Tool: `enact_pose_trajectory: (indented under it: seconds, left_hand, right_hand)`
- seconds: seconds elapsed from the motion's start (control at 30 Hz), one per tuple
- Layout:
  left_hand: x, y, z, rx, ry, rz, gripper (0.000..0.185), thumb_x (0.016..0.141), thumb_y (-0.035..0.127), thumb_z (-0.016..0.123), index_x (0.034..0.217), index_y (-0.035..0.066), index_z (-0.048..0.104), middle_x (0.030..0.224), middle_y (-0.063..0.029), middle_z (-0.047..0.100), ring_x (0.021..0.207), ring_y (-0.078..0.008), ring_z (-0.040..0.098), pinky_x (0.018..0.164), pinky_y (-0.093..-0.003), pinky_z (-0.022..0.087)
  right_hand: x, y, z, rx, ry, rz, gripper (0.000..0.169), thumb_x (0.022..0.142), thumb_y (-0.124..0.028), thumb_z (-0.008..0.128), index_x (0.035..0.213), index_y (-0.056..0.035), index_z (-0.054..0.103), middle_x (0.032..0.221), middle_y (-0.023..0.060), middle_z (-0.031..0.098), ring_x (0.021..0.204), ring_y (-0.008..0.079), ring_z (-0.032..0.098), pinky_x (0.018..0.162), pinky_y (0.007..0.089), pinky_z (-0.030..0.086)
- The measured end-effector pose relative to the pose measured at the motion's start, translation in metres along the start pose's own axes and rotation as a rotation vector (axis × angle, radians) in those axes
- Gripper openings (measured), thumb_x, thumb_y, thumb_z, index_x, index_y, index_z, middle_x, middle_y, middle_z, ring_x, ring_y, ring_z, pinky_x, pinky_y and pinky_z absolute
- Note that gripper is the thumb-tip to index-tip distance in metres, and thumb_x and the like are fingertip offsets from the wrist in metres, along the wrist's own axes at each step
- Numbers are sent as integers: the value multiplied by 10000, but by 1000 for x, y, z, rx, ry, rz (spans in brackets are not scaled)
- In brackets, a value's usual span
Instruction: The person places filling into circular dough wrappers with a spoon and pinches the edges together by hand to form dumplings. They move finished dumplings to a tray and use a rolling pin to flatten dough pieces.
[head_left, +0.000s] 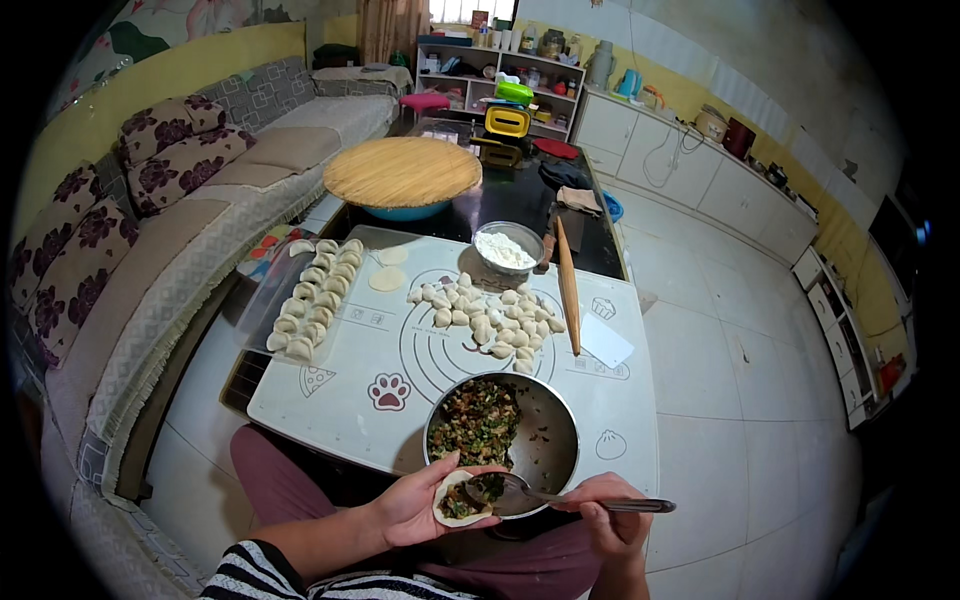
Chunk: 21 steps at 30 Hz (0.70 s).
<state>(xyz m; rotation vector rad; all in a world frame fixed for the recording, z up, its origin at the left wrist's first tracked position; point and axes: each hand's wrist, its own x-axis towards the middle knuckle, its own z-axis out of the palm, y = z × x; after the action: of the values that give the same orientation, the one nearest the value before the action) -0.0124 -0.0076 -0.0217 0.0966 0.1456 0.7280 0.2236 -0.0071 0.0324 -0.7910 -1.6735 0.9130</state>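
My left hand (411, 504) holds a round dough wrapper (442, 513) with chopped filling on it. In my right hand (611, 517) is a metal spoon (551, 496), its bowl resting at the filling on the wrapper. Just beyond both hands stands a steel mixing bowl (551, 442), with chopped green and brown filling (476, 420) heaped on its left side. Farther off on the printed mat (330, 409) lie many small floured dough pieces (480, 311). Two flat wrappers (387, 279) lie to their left, near a clear plastic tray (259, 330) with rows of folded dumplings (315, 300).
A wooden rolling pin (568, 292) and a white scraper (606, 341) lie at the mat's right. Behind the dough stands a bowl of flour (508, 251). A round woven lid (401, 171) covers a blue basin (397, 211). A sofa (247, 184) runs along the left.
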Motion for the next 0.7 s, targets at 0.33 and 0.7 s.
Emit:
enact_pose_trajectory:
  seconds: [0.33,0.7]
  left_hand:
    - [4,-6,18,151,271,256,524,970,365,167,1293,-1,355,1285,-155,439,1195,-255,431,1007,-387,354]
    - [8,-11,19,185,326,437,487,966,344,221,1264,-4,387,1266,-168,457,1197,-271,430,1010,-403,345]
  right_hand:
    - [-23,8,18,94,159,19,40,830,12,550,841,50,552,762,134,602,672,202,630,628,288,531]
    - [-35,20,38,109,243,-27,97,843,-22,567,879,40,502,766,152,599,653,187,616,627,277,522]
